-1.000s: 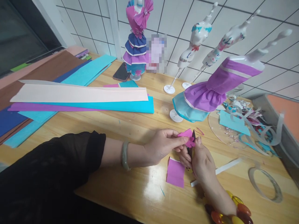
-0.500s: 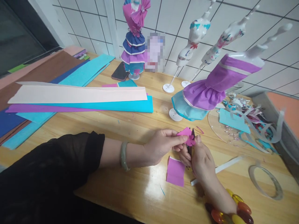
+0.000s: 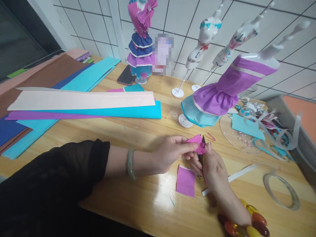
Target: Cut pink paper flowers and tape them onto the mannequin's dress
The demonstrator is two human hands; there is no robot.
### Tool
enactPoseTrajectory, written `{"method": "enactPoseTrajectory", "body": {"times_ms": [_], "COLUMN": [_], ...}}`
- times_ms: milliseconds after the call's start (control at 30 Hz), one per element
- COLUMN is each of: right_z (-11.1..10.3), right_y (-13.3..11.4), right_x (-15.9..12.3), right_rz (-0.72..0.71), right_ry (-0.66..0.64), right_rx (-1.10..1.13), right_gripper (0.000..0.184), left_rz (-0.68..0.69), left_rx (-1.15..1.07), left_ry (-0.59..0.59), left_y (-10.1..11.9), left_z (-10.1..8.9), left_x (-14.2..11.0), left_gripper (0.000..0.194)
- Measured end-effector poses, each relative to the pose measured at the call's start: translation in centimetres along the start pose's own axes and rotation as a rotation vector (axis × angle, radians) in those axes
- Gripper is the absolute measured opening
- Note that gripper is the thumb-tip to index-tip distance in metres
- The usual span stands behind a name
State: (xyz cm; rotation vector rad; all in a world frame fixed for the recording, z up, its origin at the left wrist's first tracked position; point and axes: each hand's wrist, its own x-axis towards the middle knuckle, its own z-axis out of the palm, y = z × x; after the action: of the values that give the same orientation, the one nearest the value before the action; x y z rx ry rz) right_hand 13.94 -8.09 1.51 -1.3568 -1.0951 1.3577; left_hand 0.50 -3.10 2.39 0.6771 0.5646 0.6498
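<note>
Between thumb and fingers, my left hand [image 3: 170,153] pinches a small pink paper piece [image 3: 196,141] with a petal-like, scalloped edge. My right hand [image 3: 213,166] is closed round a pair of scissors [image 3: 202,141]; their dark blades point up against the pink piece, and the handles are mostly hidden in my palm. Just below my hands, a purple paper square [image 3: 185,181] lies on the wooden table [image 3: 118,200]. Beyond them stands a small mannequin in a purple and light-blue dress [image 3: 229,89], leaning to the right in view.
Folded paper sheets [image 3: 84,100] are stacked on the left. A phone [image 3: 126,75] lies by a dressed mannequin [image 3: 140,46]; two bare mannequins [image 3: 209,34] stand near the tiled wall. At right are a clear plate of scraps [image 3: 229,138], a tape roll [image 3: 281,191] and a white strip [image 3: 243,172].
My hands stay almost in place while the scissor blades shift slightly against the pink piece's scalloped edge. The whole view has drifted a little.
</note>
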Motion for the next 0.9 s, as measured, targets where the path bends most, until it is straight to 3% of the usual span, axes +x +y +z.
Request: {"method": "enactPoseTrajectory", "body": {"times_ms": [900], "right_z": [-0.6], "right_y": [-0.29], "right_x": [-0.18], "right_rz": [-0.018], "right_ry": [-0.036], "right_rx": [-0.11], "right_gripper": [0.054], "left_rz": [-0.011], "left_rx": [0.004], "left_ry": [-0.005], "left_y": [0.11], "left_z": [-0.14], "left_x": [0.2], "left_gripper": [0.022]}}
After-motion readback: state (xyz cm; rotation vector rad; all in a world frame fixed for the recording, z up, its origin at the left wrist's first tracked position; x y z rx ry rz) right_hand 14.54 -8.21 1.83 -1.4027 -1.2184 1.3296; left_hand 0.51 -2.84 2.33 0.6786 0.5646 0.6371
